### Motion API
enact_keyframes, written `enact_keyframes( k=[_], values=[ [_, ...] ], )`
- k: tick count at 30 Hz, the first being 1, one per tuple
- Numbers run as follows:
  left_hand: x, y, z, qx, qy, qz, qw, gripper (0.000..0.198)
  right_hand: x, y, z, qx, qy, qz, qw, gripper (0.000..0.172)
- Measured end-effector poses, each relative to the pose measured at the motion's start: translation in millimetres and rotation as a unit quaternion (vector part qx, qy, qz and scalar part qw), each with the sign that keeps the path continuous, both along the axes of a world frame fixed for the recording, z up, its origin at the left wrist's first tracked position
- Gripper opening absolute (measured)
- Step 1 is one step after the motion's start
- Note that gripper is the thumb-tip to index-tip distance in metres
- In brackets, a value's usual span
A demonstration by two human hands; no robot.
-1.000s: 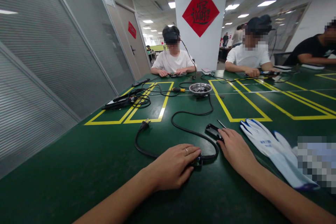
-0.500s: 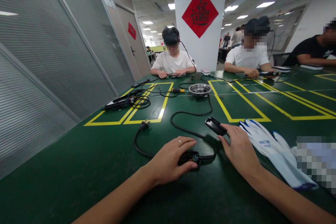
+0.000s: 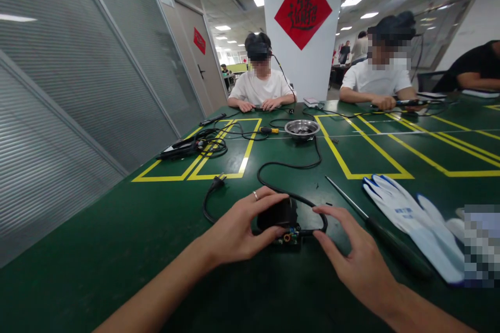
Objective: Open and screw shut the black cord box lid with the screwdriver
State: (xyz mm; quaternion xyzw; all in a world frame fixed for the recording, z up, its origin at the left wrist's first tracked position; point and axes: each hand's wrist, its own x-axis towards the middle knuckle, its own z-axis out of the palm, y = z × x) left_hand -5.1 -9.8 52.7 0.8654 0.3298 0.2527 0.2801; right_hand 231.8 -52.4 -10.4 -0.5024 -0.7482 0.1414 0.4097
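Note:
A black power adapter [image 3: 278, 214] lies on the green table [image 3: 117, 250], with a bit of its circuit board [image 3: 289, 238] showing under the case. My left hand [image 3: 238, 226] grips the adapter from the left, fingers over its top and thumb below. My right hand [image 3: 349, 255] comes in from the right, with index finger and thumb curled round the black cable [image 3: 291, 166] where it leaves the adapter. The cable loops away to a plug [image 3: 217, 182].
A long screwdriver [image 3: 375, 223] lies just right of my right hand, beside white and blue gloves [image 3: 410, 216]. Farther off are a metal bowl [image 3: 301, 127], a yellow-handled tool [image 3: 269, 130], tangled cables [image 3: 199, 145] and yellow floor-tape boxes. Other people sit at the far edge.
My right hand carried the black cover piece from the right over to the adapter, where it now sits under my left fingers. The screwdriver that my right hand covered now shows.

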Motion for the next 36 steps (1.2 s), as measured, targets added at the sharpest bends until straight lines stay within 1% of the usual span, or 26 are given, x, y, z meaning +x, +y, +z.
enact_keyframes(
  k=[1, 3, 6, 8, 10, 13, 15, 17, 19, 20, 22, 24, 26, 27, 28, 30, 33, 36],
  values=[
    [-4.0, 2.6, 1.7, 0.021, 0.065, -0.010, 0.998, 0.050, 2.8, 2.1, 0.6, -0.011, 0.015, -0.020, 1.000, 0.035],
    [-7.4, 6.3, -1.0, 0.050, 0.145, -0.018, 0.988, 0.055, 6.4, 5.1, 1.9, -0.027, 0.043, -0.045, 0.998, 0.029],
    [-3.1, 7.1, -14.0, 0.062, 0.203, -0.035, 0.977, 0.056, 7.3, 6.8, 3.4, -0.040, 0.063, -0.061, 0.995, 0.026],
    [1.7, 5.8, -21.6, 0.068, 0.220, -0.042, 0.972, 0.054, 6.7, 6.9, 3.7, -0.041, 0.068, -0.065, 0.995, 0.024],
    [5.2, 4.5, -24.8, 0.073, 0.231, -0.045, 0.969, 0.054, 6.2, 6.8, 3.4, -0.040, 0.069, -0.067, 0.995, 0.022],
    [7.5, 2.8, -22.5, 0.080, 0.247, -0.042, 0.965, 0.051, 5.8, 6.1, 2.5, -0.044, 0.067, -0.066, 0.995, 0.021],
    [8.8, 1.2, -19.8, 0.097, 0.250, -0.038, 0.963, 0.049, 6.3, 5.7, 2.7, -0.047, 0.061, -0.067, 0.995, 0.020],
    [11.2, -1.1, -19.5, 0.133, 0.235, -0.019, 0.963, 0.057, 8.4, 6.7, 5.0, -0.043, 0.048, -0.073, 0.995, 0.020],
    [15.1, -4.3, -22.7, 0.159, 0.220, 0.002, 0.962, 0.073, 13.1, 10.3, 10.5, -0.022, 0.011, -0.080, 0.996, 0.021],
    [17.3, -6.0, -25.6, 0.161, 0.219, 0.009, 0.962, 0.079, 16.5, 13.1, 14.3, -0.007, -0.024, -0.087, 0.996, 0.022],
    [21.5, -9.0, -32.4, 0.141, 0.238, 0.006, 0.961, 0.081, 25.4, 19.4, 22.8, 0.014, -0.131, -0.109, 0.985, 0.026],
    [24.3, -10.9, -38.4, 0.115, 0.262, 0.008, 0.958, 0.077, 36.5, 23.9, 29.7, 0.001, -0.265, -0.137, 0.955, 0.030],
    [25.6, -11.4, -41.5, 0.105, 0.270, 0.015, 0.957, 0.072, 48.3, 23.5, 31.1, -0.050, -0.377, -0.154, 0.912, 0.030],
    [25.7, -11.2, -41.9, 0.106, 0.269, 0.016, 0.957, 0.070, 54.1, 21.3, 29.1, -0.077, -0.412, -0.158, 0.894, 0.028],
    [25.6, -10.8, -41.7, 0.107, 0.265, 0.016, 0.958, 0.068, 59.4, 18.4, 25.7, -0.099, -0.432, -0.163, 0.882, 0.025],
    [25.1, -9.7, -40.7, 0.109, 0.252, 0.012, 0.962, 0.065, 68.1, 12.7, 16.2, -0.121, -0.437, -0.170, 0.875, 0.021],
    [24.0, -8.0, -40.3, 0.107, 0.223, 0.002, 0.969, 0.065, 76.0, 12.7, 6.1, -0.114, -0.402, -0.181, 0.890, 0.027],
    [22.8, -6.8, -40.8, 0.101, 0.191, -0.008, 0.976, 0.066, 81.2, 25.5, 10.4, -0.082, -0.349, -0.208, 0.910, 0.035]
  ],
)
